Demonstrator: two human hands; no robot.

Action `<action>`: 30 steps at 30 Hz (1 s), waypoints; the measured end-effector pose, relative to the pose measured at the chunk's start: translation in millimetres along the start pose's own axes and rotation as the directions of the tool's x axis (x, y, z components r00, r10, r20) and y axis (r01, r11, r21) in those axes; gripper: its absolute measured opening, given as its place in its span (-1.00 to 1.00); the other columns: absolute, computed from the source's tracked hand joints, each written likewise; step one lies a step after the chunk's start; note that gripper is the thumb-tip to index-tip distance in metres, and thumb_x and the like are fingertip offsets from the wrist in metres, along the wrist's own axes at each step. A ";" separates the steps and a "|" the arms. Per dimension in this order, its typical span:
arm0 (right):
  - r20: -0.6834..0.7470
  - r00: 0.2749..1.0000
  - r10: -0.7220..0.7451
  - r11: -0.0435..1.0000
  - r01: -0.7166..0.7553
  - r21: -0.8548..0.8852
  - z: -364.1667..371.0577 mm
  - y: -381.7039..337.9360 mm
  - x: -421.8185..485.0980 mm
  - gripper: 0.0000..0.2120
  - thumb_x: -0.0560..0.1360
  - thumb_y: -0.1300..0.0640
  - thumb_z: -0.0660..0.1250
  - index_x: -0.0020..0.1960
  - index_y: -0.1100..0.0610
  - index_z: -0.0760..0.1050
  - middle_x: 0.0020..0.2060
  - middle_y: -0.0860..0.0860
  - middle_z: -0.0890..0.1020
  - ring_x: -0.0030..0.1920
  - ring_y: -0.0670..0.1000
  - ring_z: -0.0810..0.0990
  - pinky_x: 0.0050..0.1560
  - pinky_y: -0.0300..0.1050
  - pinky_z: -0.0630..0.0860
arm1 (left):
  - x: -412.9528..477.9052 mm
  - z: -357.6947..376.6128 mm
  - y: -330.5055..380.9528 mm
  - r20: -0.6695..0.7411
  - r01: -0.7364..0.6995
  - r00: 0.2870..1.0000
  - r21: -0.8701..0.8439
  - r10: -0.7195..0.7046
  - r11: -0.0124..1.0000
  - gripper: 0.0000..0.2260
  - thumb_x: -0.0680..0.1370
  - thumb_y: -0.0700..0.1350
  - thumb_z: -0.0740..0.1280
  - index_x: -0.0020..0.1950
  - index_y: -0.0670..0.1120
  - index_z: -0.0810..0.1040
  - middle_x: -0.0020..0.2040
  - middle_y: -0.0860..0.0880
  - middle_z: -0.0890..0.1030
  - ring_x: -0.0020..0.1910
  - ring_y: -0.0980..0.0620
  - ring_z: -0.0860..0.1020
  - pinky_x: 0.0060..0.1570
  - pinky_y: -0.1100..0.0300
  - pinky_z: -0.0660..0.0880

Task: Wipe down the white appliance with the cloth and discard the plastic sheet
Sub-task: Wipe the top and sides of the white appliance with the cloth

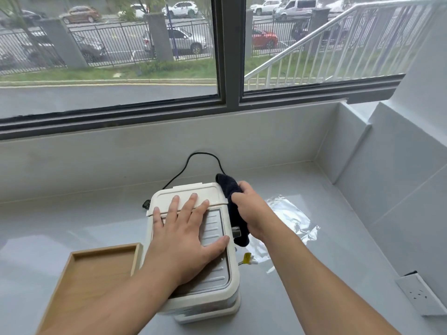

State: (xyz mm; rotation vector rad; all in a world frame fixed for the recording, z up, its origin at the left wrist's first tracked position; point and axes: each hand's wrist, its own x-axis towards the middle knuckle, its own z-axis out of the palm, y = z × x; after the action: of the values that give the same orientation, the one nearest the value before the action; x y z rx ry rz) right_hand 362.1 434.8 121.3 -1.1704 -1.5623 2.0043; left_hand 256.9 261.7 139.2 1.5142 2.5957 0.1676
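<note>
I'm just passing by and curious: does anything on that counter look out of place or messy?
Only the crinkled clear plastic sheet, lying loose on the grey counter right of the white boxy appliance; it looks like leftover wrapping. Nothing seems spilled or broken.

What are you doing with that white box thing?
A person is cleaning it. The left hand lies flat on top of the white appliance, holding it steady, while the right hand presses a dark cloth against its side. The clear plastic sheet lies on the counter beside it, not yet thrown away.
</note>
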 end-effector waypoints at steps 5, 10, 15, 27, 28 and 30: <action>0.015 0.950 -0.313 0.813 0.276 -0.512 25.9 -25.5 -45.3 -0.78 0.31 0.10 0.20 -0.14 -0.15 0.51 -0.05 -0.12 0.53 -0.06 0.06 0.54 -0.22 -0.14 0.44 | 0.7 -1.9 0.8 -0.025 -0.026 0.999 -0.045 0.025 0.999 -0.05 0.39 0.68 -0.18 0.67 0.22 0.08 0.72 0.15 0.06 0.71 -0.06 -0.19 0.58 -0.27 -0.35; 0.113 0.894 -0.434 0.581 0.373 -0.723 60.2 -17.5 -78.8 -0.76 0.36 0.19 0.28 -0.06 -0.10 0.51 -0.11 -0.10 0.53 0.00 0.03 0.46 -0.01 -0.05 0.42 | -5.7 -15.7 -9.1 -0.102 -0.065 0.994 -0.311 0.035 0.948 -0.41 0.47 0.28 0.19 0.51 0.24 0.38 0.44 0.11 0.47 0.58 -0.08 0.29 0.63 -0.25 -0.08; 0.087 0.972 -0.219 0.752 0.225 -0.620 86.0 -32.9 -100.4 -0.75 0.35 0.21 0.21 -0.07 -0.03 0.56 -0.17 0.05 0.67 -0.13 0.12 0.60 -0.12 0.05 0.57 | -21.0 -27.5 -20.8 -0.106 -0.030 0.992 -0.715 -0.066 0.699 -0.31 0.37 -0.05 0.39 0.51 0.17 0.33 0.27 0.22 0.53 0.35 0.00 0.44 0.48 -0.08 0.36; -0.033 0.991 -0.131 0.894 0.104 -0.437 141.5 -17.5 -138.6 -0.50 0.41 0.23 0.21 0.13 -0.26 0.66 0.00 -0.11 0.76 0.04 -0.04 0.71 0.05 -0.10 0.65 | -43.9 -65.4 -89.9 -0.035 -0.150 0.986 -0.601 0.161 0.785 -0.55 0.29 -0.11 0.28 0.15 0.19 0.54 -0.02 0.15 0.67 0.05 -0.07 0.59 -0.02 -0.08 0.61; -0.058 0.988 -0.140 0.898 0.102 -0.427 143.2 -17.7 -141.1 -0.48 0.44 0.26 0.21 0.17 -0.27 0.63 0.02 -0.10 0.75 0.03 -0.05 0.71 0.04 -0.13 0.65 | -45.6 -67.1 -93.4 -0.028 -0.130 0.989 -0.608 0.143 0.783 -0.47 0.32 -0.10 0.29 0.28 0.21 0.51 0.11 0.13 0.66 0.16 -0.08 0.57 0.06 -0.07 0.60; -0.099 0.982 -0.160 0.903 0.105 -0.417 144.1 -18.0 -147.8 -0.44 0.48 0.29 0.21 0.29 -0.26 0.56 0.00 -0.07 0.74 -0.07 -0.09 0.70 -0.05 -0.21 0.61 | -47.8 -69.7 -101.5 -0.037 -0.100 0.995 -0.617 0.098 0.781 -0.32 0.39 -0.07 0.33 0.54 0.15 0.37 0.41 0.08 0.56 0.39 -0.08 0.47 0.30 -0.04 0.52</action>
State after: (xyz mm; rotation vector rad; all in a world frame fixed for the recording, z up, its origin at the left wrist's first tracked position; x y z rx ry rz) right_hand 336.2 246.5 203.9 -1.2701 -1.9957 1.5196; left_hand 181.4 168.3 194.2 1.3733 2.1206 0.9331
